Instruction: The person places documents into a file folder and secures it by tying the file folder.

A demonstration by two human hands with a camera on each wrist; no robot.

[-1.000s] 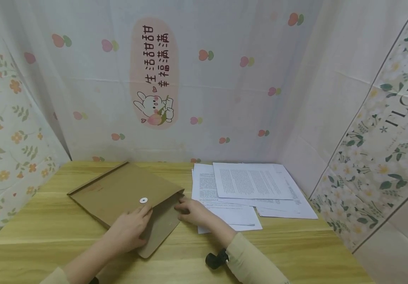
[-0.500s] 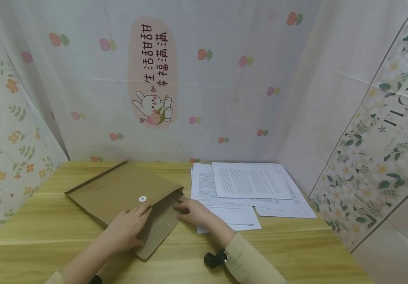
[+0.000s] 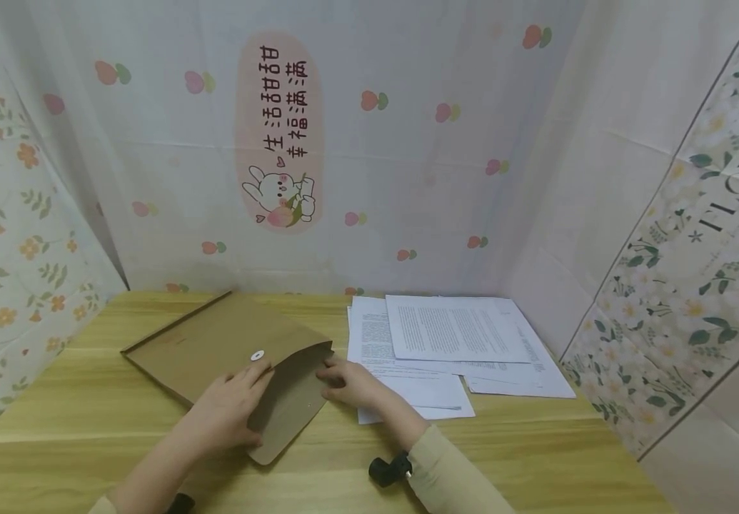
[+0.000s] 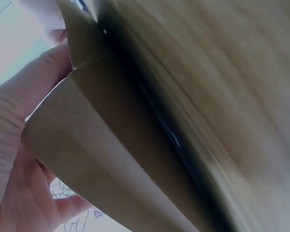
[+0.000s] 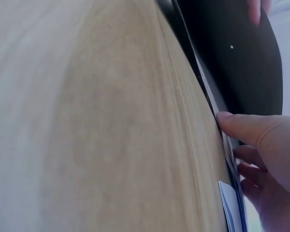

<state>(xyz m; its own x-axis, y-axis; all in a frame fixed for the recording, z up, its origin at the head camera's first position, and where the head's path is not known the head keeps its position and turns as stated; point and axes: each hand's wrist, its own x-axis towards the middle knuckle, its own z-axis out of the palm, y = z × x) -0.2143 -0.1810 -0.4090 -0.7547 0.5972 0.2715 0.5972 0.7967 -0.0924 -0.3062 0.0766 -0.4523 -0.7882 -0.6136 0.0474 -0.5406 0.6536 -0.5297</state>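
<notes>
A brown kraft document envelope (image 3: 215, 335) lies at an angle on the table, its mouth gaping toward the person. A white round button (image 3: 257, 355) sits on its upper face near the mouth, and the flap (image 3: 285, 421) lies spread out below. My left hand (image 3: 228, 407) grips the near side of the mouth, fingers over the upper face; its thumb (image 4: 48, 72) shows against the folded side panel in the left wrist view. At the mouth's right corner, my right hand (image 3: 350, 382) pinches the envelope edge, its thumb (image 5: 241, 125) along the flap in the right wrist view.
Several loose printed sheets (image 3: 459, 328) overlap in a pile at the table's back right, just beyond the right hand. Patterned cloth (image 3: 395, 178) hangs behind and on both sides. A black wrist device (image 3: 390, 470) sits by the right sleeve.
My left hand has shifted up slightly, raising the envelope's upper edge so its mouth gapes wider. My right hand stays at the corner, and the sheets have not moved.
</notes>
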